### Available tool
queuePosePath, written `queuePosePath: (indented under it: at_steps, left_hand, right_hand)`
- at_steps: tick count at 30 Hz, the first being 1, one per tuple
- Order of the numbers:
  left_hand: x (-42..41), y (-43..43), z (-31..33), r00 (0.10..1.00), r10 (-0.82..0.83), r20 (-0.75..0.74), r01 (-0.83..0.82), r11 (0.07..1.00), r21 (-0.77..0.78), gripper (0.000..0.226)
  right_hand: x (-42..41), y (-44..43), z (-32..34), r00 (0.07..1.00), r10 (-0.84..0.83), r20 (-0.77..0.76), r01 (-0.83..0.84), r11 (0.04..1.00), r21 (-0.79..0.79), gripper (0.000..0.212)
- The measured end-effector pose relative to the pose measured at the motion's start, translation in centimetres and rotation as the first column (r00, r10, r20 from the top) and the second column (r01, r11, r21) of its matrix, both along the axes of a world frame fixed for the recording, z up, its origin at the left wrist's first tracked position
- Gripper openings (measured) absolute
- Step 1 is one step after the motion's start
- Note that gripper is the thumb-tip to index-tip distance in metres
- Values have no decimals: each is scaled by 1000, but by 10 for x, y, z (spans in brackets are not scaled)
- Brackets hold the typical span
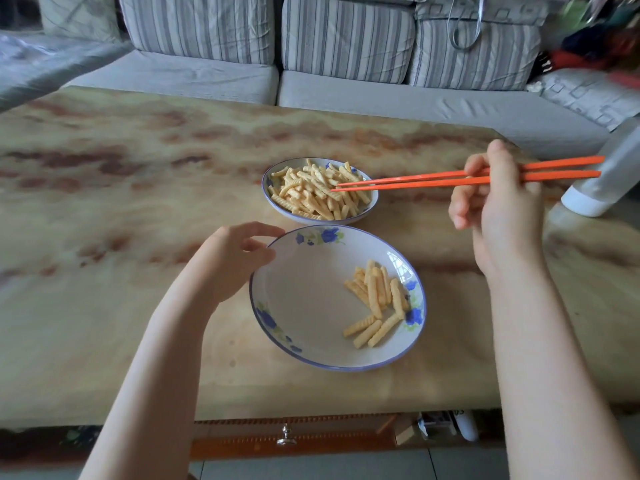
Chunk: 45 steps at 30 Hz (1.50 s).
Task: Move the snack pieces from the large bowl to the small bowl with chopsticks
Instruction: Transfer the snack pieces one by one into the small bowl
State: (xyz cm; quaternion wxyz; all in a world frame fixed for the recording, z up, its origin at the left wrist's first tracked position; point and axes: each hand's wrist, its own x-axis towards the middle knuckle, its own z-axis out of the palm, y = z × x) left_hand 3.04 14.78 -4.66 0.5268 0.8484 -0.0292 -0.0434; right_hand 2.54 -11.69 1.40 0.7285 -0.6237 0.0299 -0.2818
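Note:
A large white bowl (304,303) with blue flowers sits near me and holds several ridged yellow snack pieces (375,299) on its right side. Just behind it, a small blue-rimmed bowl (265,188) is heaped with the same snack pieces (311,194). My left hand (232,261) pinches the large bowl's upper-left rim between thumb and fingers. My right hand (498,202) grips a pair of orange chopsticks (415,180) to the right of the bowls. Their tips lie close together over the small bowl's right side, with no piece between them.
The bowls stand on a marbled beige table (138,202). A white bottle (602,181) leans at the table's right edge, beside my right hand. A grey striped sofa (346,95) runs behind the table. A drawer knob (286,436) shows under the front edge.

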Motion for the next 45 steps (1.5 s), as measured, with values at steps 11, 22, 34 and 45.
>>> queuePosePath:
  at_steps: [11, 22, 34, 45]
  left_hand:
    - [0, -1, 1, 1000, -7, 4, 7, 1000, 9, 40]
    - [-2, -1, 1, 1000, -6, 7, 6, 1000, 8, 40]
    - [-1, -2, 1, 1000, -5, 3, 5, 1000, 4, 41]
    - [0, -2, 1, 1000, -5, 5, 5, 1000, 2, 40]
  right_hand:
    - [-33, -37, 22, 931, 265, -253, -343, 870, -353, 45]
    - [-33, -26, 21, 903, 281, -326, -401, 823, -403, 43]
    - [-8, 0, 5, 989, 135, -60, -139, 988, -71, 44]
    - [23, 33, -23, 994, -83, -73, 89, 993, 80, 40]
